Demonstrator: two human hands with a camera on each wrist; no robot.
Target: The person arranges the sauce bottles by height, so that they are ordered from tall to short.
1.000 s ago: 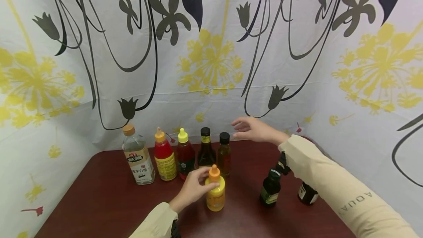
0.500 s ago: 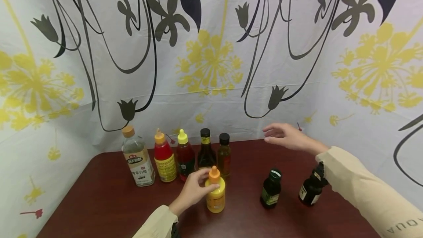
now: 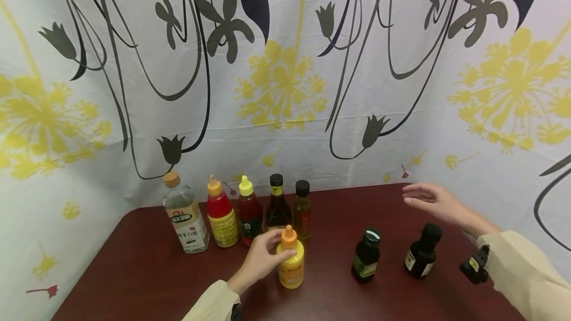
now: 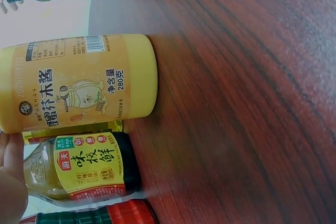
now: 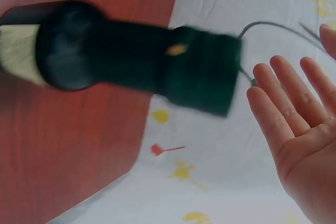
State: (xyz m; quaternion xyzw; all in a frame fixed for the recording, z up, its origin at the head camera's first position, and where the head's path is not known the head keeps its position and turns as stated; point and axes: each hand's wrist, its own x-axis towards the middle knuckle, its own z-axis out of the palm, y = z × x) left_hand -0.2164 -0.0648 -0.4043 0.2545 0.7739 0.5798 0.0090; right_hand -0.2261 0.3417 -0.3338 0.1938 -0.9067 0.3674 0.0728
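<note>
My left hand (image 3: pixel 262 257) holds a yellow honey mustard squeeze bottle (image 3: pixel 291 269) with an orange nozzle cap, thumb and fingers about its upper part. The bottle stands upright on the table; its orange label (image 4: pixel 79 85) fills much of the left wrist view. My right hand (image 3: pixel 439 204), fingers extended and holding nothing, is in the air behind and to the right of a dark bottle (image 3: pixel 421 251). That bottle's dark green cap (image 5: pixel 202 69) is close to the camera in the right wrist view, apart from the fingers. Left of it stands a green glass bottle (image 3: pixel 367 256).
Along the back of the dark red table (image 3: pixel 151 281) stand a white vinegar bottle (image 3: pixel 187 222), a red sauce bottle (image 3: pixel 223 219), another red one (image 3: pixel 250 214), a soy sauce bottle (image 3: pixel 278 207) and an oil bottle (image 3: pixel 302 212). A patterned curtain (image 3: pixel 285 152) hangs behind.
My right hand has moved right and down, from behind the small oil bottle to beyond the dark bottle, which is now uncovered. My left hand and the mustard bottle have stayed in place.
</note>
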